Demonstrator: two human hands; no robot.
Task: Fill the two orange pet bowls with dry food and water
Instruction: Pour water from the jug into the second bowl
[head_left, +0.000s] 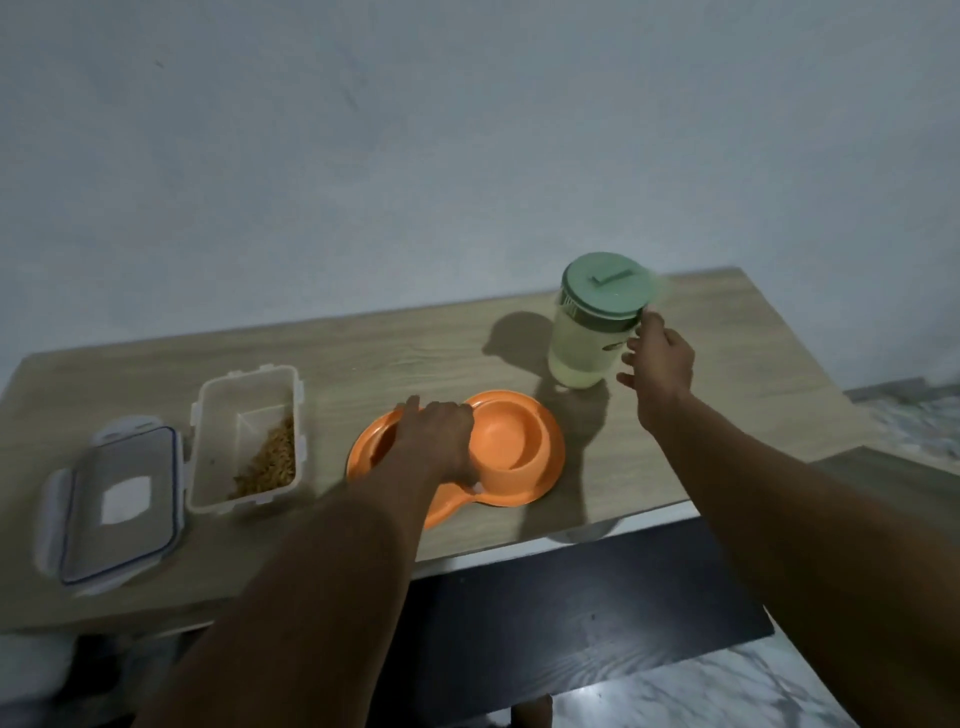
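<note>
The orange double pet bowl (511, 447) lies on the table (363, 358), its long axis running 9 to 3 o'clock. The left hand (436, 441) rests palm-down over its left half; I cannot tell whether it grips. The right hand (662, 358), loosely curled and holding nothing, is at the green-lidded jug's (582, 343) 3 o'clock.

Wooden table (753, 364) standing against pale wall (415, 130); dark board (571, 613), possibly bench, lying below; marbled floor (701, 691) showing beneath.

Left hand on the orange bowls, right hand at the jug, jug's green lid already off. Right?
One error: the head view shows the green lid on the jug, not off. The rest stands: left hand on the orange bowls, right hand at the jug.
</note>
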